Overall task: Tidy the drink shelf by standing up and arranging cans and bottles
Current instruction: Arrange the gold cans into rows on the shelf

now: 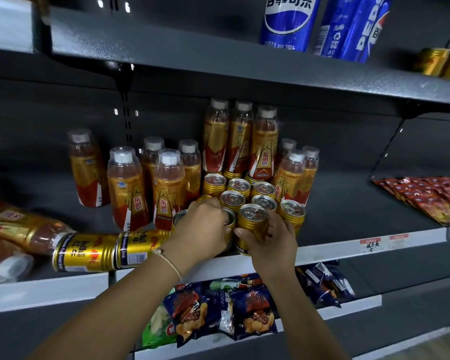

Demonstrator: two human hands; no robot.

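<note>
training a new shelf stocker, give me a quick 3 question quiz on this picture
1. True or false: the two Red Bull cans by the left hand stand upright.
2. What does the right hand grip? A) bottle B) gold can C) snack bag
3. What stands on the top shelf?

Key: 1. False, they lie on their sides. 2. B, the gold can. 3. Pepsi cans.
</note>
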